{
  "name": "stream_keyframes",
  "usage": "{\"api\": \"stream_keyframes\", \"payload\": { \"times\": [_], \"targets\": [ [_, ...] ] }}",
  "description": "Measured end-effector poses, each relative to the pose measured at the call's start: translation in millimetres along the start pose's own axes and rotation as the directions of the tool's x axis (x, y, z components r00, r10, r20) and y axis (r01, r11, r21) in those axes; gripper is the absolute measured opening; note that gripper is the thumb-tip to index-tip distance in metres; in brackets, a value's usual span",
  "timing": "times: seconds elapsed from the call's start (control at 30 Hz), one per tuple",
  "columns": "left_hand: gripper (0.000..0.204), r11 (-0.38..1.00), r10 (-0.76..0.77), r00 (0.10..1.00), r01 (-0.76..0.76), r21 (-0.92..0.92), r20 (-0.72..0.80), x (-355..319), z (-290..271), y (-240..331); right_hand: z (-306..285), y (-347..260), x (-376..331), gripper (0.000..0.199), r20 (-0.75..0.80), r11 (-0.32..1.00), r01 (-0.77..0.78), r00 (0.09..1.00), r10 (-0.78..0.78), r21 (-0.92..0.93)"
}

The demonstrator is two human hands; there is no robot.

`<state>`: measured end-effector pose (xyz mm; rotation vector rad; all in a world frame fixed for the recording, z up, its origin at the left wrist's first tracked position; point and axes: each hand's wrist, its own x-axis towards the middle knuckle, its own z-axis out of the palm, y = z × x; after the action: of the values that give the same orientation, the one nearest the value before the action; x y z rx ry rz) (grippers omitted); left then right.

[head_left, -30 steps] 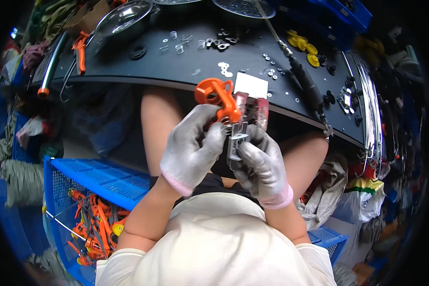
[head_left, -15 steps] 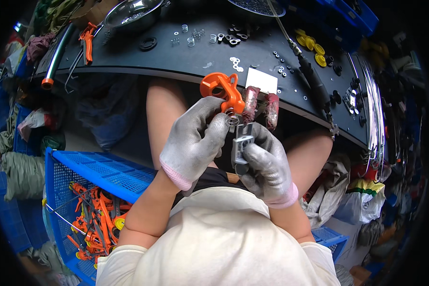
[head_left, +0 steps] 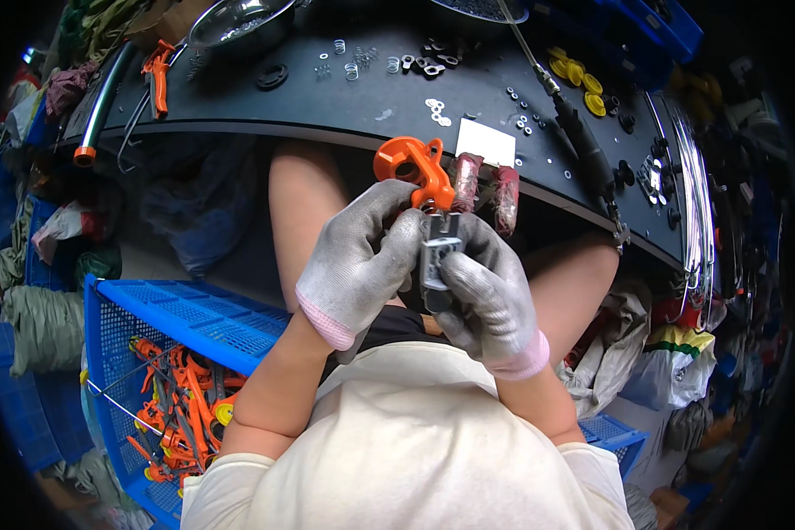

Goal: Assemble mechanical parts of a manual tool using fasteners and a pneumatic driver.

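In front of my lap, my left hand (head_left: 367,256), in a grey-coated glove, pinches an orange plastic part (head_left: 430,181) with a ring-shaped end. A coil spring (head_left: 427,208) at the lower end of that part is now mostly covered. My right hand (head_left: 490,287), gloved the same way, grips a small grey metal-and-black bracket-like piece (head_left: 442,256). The top of this piece meets the spring end of the orange part, between the two hands. Just beyond them, two posts wrapped in red material (head_left: 466,181) stand at the table edge beside a white plate (head_left: 486,143).
On the dark table (head_left: 327,106) lie loose springs (head_left: 352,72), small metal links (head_left: 428,65), yellow caps (head_left: 583,84) and a black power tool (head_left: 583,146). A metal bowl (head_left: 238,26) stands at the back left. A blue crate (head_left: 177,318) at my left holds orange tool parts (head_left: 185,406).
My right hand has moved left and slightly up, bringing the bracket-like piece against the spring end of the orange part. My left hand has stayed almost still.
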<state>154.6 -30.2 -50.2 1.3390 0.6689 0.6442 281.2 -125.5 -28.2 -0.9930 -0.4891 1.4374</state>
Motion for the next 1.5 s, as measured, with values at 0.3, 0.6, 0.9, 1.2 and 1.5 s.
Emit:
{"api": "stream_keyframes", "payload": {
  "times": [0.3, 0.6, 0.9, 1.2, 1.5],
  "targets": [
    [0.028, 0.995, -0.019, 1.000, 0.018, 0.096, 0.009, -2.5, -0.5, -0.7, -1.3, 3.8, 0.7, 0.030, -0.042, 0.995, -0.065, 0.997, 0.069, 0.075],
    [0.030, 0.997, 0.015, 0.999, -0.018, 0.073, 0.041, -5.5, -0.2, -6.9, 0.9, 7.1, 7.4, 0.029, -0.090, 1.000, 0.014, 0.996, -0.012, 0.023],
    [0.072, 0.925, 0.109, 0.993, -0.121, 0.361, 0.055, -10.7, -3.2, 1.4, 4.9, 9.1, 10.6, 0.027, -0.206, 0.997, 0.044, 0.977, -0.056, -0.062],
    [0.052, 0.944, 0.073, 0.997, -0.062, 0.325, -0.021, -35.3, -27.1, -5.6, -23.5, -50.7, 55.6, 0.030, 0.306, 0.721, 0.097, 0.938, 0.165, -0.686],
    [0.054, 0.994, -0.089, 0.980, 0.075, -0.086, -0.180, -23.8, -30.8, -6.1, -63.4, -83.4, 232.1, 0.042, 0.112, -0.317, -0.018, 0.916, -0.385, -0.948]
  ]
}}
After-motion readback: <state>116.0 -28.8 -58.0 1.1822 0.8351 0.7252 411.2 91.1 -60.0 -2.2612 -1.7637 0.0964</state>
